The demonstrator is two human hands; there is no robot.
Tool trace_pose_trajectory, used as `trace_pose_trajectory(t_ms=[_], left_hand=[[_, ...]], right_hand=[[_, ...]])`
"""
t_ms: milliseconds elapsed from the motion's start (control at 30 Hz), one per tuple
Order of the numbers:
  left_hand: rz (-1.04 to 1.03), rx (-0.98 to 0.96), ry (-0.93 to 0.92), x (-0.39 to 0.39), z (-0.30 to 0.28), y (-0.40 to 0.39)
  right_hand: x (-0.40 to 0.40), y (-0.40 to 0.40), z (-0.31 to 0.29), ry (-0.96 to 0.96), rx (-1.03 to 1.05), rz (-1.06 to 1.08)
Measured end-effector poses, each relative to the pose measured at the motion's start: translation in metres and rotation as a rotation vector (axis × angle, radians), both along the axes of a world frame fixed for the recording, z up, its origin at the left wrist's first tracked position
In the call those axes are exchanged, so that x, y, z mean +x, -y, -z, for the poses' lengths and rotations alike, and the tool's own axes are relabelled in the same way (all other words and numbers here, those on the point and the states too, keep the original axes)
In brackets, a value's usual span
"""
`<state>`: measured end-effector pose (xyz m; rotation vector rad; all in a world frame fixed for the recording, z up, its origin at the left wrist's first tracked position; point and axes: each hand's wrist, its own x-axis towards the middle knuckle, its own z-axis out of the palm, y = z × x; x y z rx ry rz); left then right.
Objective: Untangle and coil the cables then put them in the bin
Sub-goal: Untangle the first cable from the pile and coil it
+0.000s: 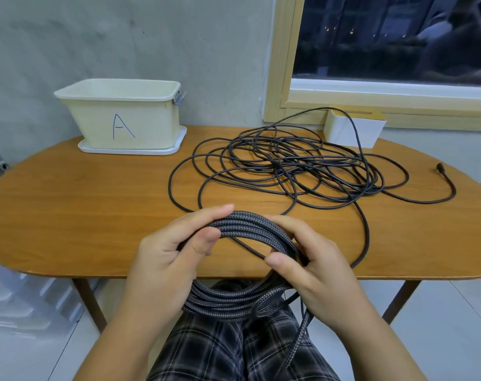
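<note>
Leftmost, bin A (124,125) waits on the surface (69,204). Nearer, the left hand (162,259) and right hand (316,270) each grip the braided cable coil (247,226) over the lap; likely limp, light, best pinched across all loops. Its long axis runs left-right. Rightward, the thin black cable (289,166) sprawls tangled.

A single hand-drawn letter "A" (122,126) (in blue ink) is showing on the front wall of the cream bin (157,116), which is sitting at the far left edge of the wooden table (69,202). Nothing else is reading as text.
</note>
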<state>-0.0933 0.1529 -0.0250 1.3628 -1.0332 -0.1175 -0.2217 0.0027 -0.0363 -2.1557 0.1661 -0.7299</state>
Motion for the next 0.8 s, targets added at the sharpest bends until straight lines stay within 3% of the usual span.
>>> trace_pose_trajectory(t_ms=[200,300,433,633,800], left_hand=[[0.035,0.092,-0.002,0.006,0.004,-0.001],[0.051,0.206,0.16,0.007,0.005,0.0],[0.012,0.39,0.378,0.005,0.011,0.006],[-0.004,0.255,0.376,0.004,0.012,0.007],[-0.053,0.171,0.266,-0.001,0.01,0.004]], right_hand=[[0.002,0.0,0.003,-0.022,-0.073,0.038],[0.003,0.001,0.005,-0.064,-0.108,0.056],[0.003,-0.006,0.004,-0.172,-0.307,0.042],[0.003,-0.008,0.002,-0.121,-0.165,0.068],[0.003,-0.005,0.002,-0.125,-0.084,0.076]])
